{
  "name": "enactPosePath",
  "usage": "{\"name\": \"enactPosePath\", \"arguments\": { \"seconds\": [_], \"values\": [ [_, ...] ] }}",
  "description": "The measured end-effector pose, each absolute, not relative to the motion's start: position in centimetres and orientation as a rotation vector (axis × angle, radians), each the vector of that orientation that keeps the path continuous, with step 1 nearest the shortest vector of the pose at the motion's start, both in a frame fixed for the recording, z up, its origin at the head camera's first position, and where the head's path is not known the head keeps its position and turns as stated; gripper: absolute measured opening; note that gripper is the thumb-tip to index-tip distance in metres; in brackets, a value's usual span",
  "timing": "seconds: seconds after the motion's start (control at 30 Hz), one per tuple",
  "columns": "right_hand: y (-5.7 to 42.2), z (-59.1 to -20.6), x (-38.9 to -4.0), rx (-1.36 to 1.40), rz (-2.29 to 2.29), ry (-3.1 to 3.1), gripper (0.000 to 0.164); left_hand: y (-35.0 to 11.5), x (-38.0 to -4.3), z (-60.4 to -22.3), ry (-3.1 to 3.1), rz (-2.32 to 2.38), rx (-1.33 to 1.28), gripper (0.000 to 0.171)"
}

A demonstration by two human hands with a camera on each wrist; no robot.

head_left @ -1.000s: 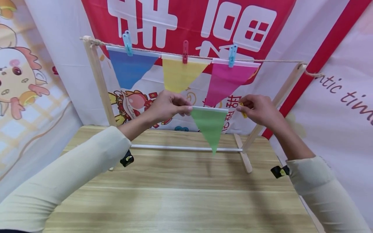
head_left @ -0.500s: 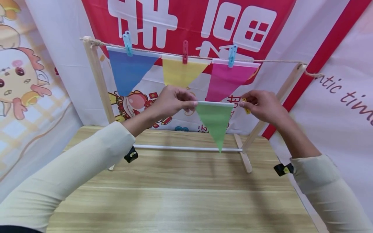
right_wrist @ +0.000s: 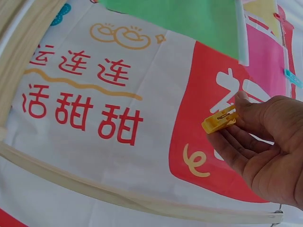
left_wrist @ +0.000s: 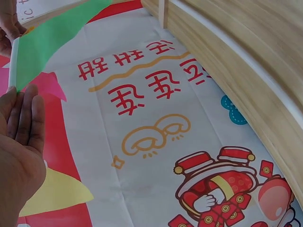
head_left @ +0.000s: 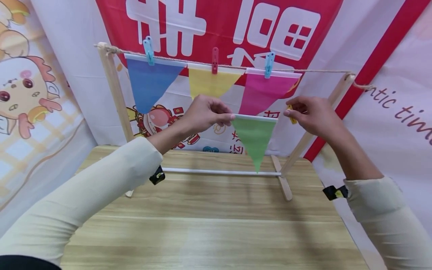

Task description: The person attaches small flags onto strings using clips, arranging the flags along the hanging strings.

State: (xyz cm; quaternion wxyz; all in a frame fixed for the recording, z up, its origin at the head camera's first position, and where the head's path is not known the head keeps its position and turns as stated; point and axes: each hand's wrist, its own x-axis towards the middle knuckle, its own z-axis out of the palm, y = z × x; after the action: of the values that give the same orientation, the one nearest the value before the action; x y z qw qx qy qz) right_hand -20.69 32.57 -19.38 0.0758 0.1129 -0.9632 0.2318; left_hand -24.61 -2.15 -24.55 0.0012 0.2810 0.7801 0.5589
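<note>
A green triangular pennant with a white top band hangs point down from my left hand, which pinches its upper left corner. My right hand pinches a small yellow clothespin between thumb and fingers, right of the pennant and apart from it. Behind and above runs a twine line. Blue, yellow and pink pennants hang on it, under a light blue clothespin, a red clothespin and another light blue clothespin.
Two wooden posts, one left and one right, carry the twine. A white rod joins them low above the wooden table. A printed red and white cloth hangs behind.
Both hands have moved up and to the right, carrying the green pennant and the yellow clothespin closer to the twine. The hanging pennants stay on the line.
</note>
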Motion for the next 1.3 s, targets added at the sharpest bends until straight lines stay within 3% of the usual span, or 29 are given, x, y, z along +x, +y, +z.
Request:
{"name": "enactPosePath", "arguments": {
  "seconds": [1.3],
  "values": [
    [32.2, -15.6, -19.2, 0.321, 0.702, -2.534, 0.052, 2.6, -24.5, -22.0, 2.49, 1.865, 0.898, 0.02]
  ]
}}
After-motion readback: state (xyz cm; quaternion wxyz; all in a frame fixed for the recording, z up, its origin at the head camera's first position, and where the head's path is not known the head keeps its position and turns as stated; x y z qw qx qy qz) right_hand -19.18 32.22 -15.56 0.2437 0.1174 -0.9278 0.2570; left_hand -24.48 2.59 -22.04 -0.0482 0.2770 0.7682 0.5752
